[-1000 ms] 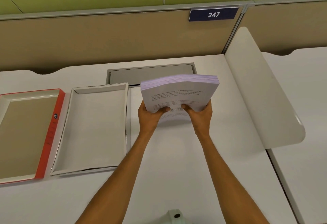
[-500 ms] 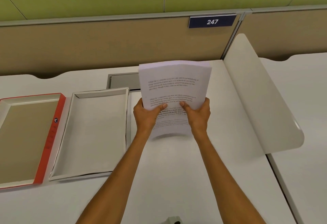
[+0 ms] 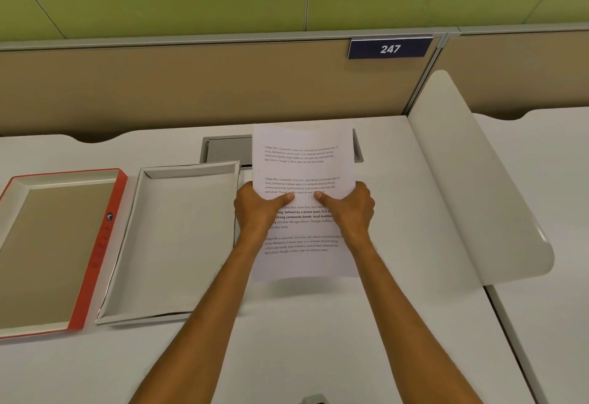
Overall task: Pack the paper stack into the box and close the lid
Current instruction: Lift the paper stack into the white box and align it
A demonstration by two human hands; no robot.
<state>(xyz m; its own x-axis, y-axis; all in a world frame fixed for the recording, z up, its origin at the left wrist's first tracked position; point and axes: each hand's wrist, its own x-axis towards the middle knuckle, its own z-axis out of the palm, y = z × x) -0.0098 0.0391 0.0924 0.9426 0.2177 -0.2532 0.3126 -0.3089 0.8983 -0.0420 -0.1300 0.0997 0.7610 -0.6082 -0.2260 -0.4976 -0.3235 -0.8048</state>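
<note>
White surface (image 3: 318, 324) carries the open grey box (image 3: 172, 241), with its red-edged lid (image 3: 105, 244) lying left of it. I hold the paper stack (image 3: 302, 164) right of the box, printed side up. My left hand (image 3: 258, 209) and right hand (image 3: 350, 209) have their fingers clamped on its sides.

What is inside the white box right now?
Nothing shows inside the white box: its bare floor and walls are visible. Only the near right corner is hidden by the left forearm. The paper stack is outside it, held by the left hand and right hand.
</note>
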